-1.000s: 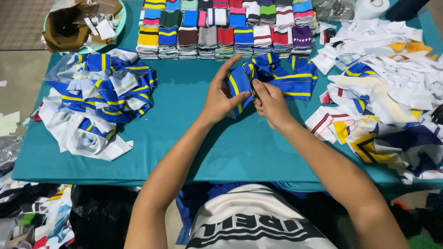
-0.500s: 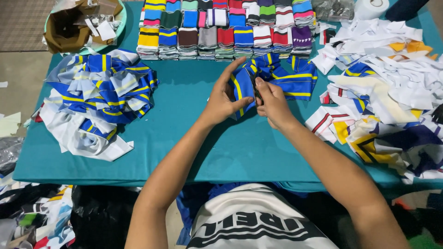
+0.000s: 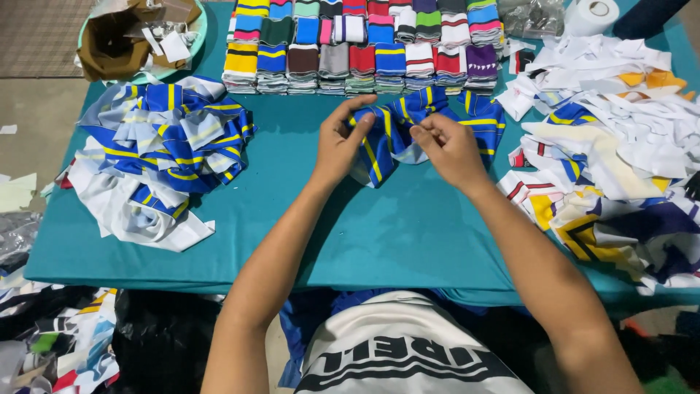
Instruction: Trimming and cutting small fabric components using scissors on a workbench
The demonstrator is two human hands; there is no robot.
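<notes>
Both hands at table centre, working one piece of cloth. Left hand [image 3: 339,142] pinches the near edge of a blue cloth strip [image 3: 397,135] with yellow and white stripes, thumb and fingers closed narrow on the fabric. Right hand [image 3: 448,146] grips the same strip just beside the left, fingers curled over a fold. The strip lies bunched on the teal table cover [image 3: 379,233], partly lifted between the hands, and trails off past the right hand.

Just beyond the hands: rows of folded striped bands [image 3: 364,55], stacked side by side, many colours. Well to the left of the left hand: a loose heap of blue, yellow and white pieces [image 3: 164,146]. Right of the right hand: a wider pile of mostly white scraps [image 3: 612,138] with yellow and dark blue bits. Far left corner: a round tray [image 3: 193,44] holding brown cloth and paper tags. Far right: a white tape roll [image 3: 592,14].
</notes>
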